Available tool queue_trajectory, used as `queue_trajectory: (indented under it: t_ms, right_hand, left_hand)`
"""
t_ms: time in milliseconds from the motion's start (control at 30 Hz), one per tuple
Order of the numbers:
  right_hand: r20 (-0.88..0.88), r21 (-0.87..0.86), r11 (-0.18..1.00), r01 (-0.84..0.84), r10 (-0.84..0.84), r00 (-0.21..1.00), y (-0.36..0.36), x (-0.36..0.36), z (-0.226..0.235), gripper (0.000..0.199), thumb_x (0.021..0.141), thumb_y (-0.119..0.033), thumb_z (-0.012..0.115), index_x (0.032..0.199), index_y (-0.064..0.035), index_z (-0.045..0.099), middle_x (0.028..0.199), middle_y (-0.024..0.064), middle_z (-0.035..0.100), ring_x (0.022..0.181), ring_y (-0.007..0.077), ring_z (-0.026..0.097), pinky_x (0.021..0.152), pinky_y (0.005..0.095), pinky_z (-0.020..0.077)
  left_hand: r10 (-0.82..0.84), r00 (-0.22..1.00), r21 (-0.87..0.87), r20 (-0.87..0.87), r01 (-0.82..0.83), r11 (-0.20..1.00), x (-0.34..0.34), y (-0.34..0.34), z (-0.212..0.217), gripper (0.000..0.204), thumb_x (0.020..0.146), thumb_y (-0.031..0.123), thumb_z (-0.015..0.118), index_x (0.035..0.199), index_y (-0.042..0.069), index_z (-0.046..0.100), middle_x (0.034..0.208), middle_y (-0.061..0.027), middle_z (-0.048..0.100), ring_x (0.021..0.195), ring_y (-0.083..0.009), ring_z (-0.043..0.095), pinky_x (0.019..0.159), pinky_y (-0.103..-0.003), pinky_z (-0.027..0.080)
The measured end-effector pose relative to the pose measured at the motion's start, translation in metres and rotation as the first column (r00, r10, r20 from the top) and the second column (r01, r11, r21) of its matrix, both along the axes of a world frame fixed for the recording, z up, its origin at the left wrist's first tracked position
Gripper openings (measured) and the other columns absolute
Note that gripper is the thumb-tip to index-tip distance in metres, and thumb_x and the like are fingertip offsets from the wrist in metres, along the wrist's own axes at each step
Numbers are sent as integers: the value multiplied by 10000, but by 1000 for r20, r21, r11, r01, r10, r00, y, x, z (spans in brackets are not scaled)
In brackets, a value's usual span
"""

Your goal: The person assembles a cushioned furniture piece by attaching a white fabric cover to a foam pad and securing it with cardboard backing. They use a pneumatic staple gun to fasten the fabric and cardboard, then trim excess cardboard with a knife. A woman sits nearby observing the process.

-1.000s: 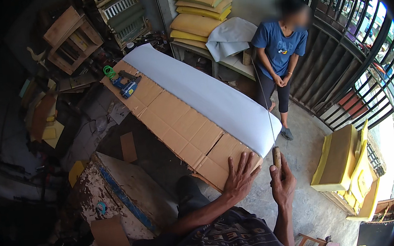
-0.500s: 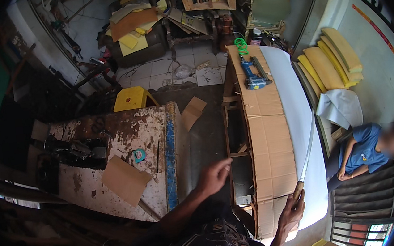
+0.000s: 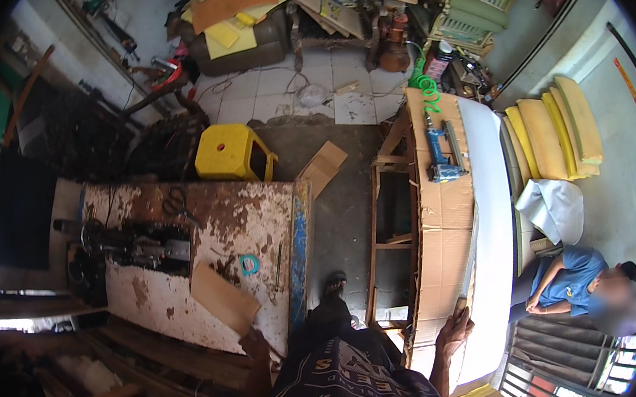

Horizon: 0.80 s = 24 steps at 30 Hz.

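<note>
In my right hand [image 3: 455, 331] is a long thin-bladed knife [image 3: 471, 256] with a wooden handle; its blade points away from me, along the border between brown cardboard and white sheet. The cardboard covering [image 3: 441, 206] lies on a long wooden frame [image 3: 377, 269], with the white sheet [image 3: 492, 212] on its right side. At the worn table's near edge, my left hand [image 3: 254, 348] is closed at the lower corner of a loose cardboard piece [image 3: 224, 298], which looks tilted. Its fingers are partly hidden. A wooden stick end shows beside this hand.
A blue nail gun [image 3: 444, 152] with a green coiled hose [image 3: 423, 85] rests on the frame's far end. The table [image 3: 151, 291] holds a sewing machine [image 3: 150, 247], scissors [image 3: 175, 202] and teal tape [image 3: 249, 264]. A yellow stool [image 3: 227, 150] stands beyond. A person [image 3: 571, 277] sits at right.
My left hand has moved from above the floor gap to the loose cardboard on the table, which now looks tilted. The knife blade has swung left, onto the cardboard's edge. The whole view has shifted.
</note>
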State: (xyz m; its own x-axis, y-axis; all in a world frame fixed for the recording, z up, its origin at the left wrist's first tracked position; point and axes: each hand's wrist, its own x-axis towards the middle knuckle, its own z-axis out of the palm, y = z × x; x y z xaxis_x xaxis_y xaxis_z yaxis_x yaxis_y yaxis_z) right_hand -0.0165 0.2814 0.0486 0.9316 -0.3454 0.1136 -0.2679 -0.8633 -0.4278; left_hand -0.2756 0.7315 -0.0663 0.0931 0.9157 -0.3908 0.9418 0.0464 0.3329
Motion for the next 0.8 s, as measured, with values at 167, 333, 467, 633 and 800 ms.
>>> queue_trajectory:
  t_ms: [167, 333, 467, 633, 800]
  right_hand:
    - [137, 148, 959, -241, 221, 966, 79, 32, 29, 512, 1032, -114, 538, 1507, 53, 439, 1324, 300, 535, 1126, 460, 521, 970, 548, 456]
    - [131, 249, 474, -845, 848, 514, 203, 58, 40, 519, 951, -71, 641, 1452, -23, 515, 1256, 273, 579, 1111, 452, 550, 980, 550, 471]
    - [106, 448, 178, -876, 963, 249, 308, 61, 12, 532, 920, -118, 685, 1426, -44, 537, 1133, 222, 581, 1084, 454, 565, 964, 542, 480]
    - [221, 395, 56, -917, 963, 154, 332, 55, 31, 432, 1004, -288, 623, 1370, -60, 607, 1112, 183, 664, 946, 410, 650, 866, 467, 541]
    - [-140, 990, 141, -5, 972, -189, 263, 94, 93, 570, 1089, -559, 435, 1267, -80, 688, 1104, 122, 716, 971, 217, 718, 823, 382, 571]
  left_hand:
    - [206, 956, 75, 209, -225, 971, -15, 8, -3, 572, 872, 252, 758, 1206, -153, 528, 1103, -348, 649, 1044, -499, 666, 914, -546, 541]
    - [155, 964, 338, 216, -223, 914, -10, 29, 45, 549, 953, 207, 693, 1308, -126, 441, 1096, -320, 660, 999, -513, 659, 897, -569, 513]
    - [361, 693, -106, 624, -382, 918, 11, 56, 97, 518, 1019, 177, 628, 1461, 20, 408, 885, -106, 601, 620, -210, 587, 559, -365, 524]
    - [302, 465, -167, 832, -310, 936, 73, 32, 190, 350, 1043, 183, 594, 1362, 83, 491, 808, -19, 529, 508, -73, 469, 423, -244, 385]
    - [-263, 333, 287, 905, -23, 958, 209, -36, 268, 333, 1035, 156, 627, 1319, 50, 487, 947, -29, 593, 717, -86, 550, 574, -218, 433]
